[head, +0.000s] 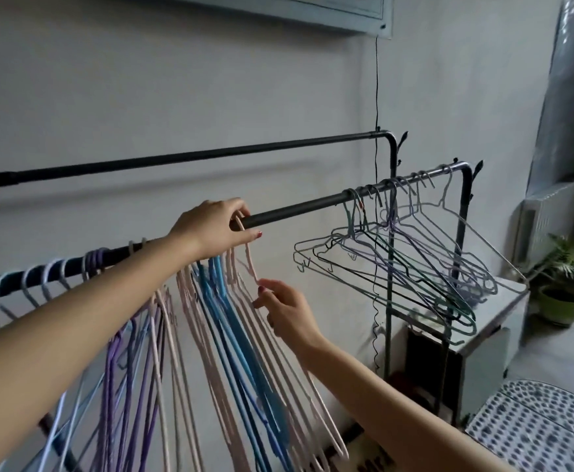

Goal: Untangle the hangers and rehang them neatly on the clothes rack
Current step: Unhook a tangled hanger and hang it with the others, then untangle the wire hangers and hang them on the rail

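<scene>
Setting a pink hanger on the front rail, with the tangle waiting to the right.

My left hand (215, 229) pinches the hook of a pink hanger (250, 264) at the rail (299, 207), and my right hand (285, 313), fingers loosely curled, pinches its wire just below the neck. The sorted hangers (210, 318), lilac, blue and pink, hang packed just beside it under my left arm; the tangle (401, 264) of thin wire hangers sits well apart near the rail's right end. I judge the risk to be snagging: if I let the pink hanger swing, its shoulder could catch its close neighbours and knot them up. If the hook isn't fully over the rail when I let go, it could drop. No brand or label is legible; the dark letters at the bottom edge are too cut off to read.
</scene>
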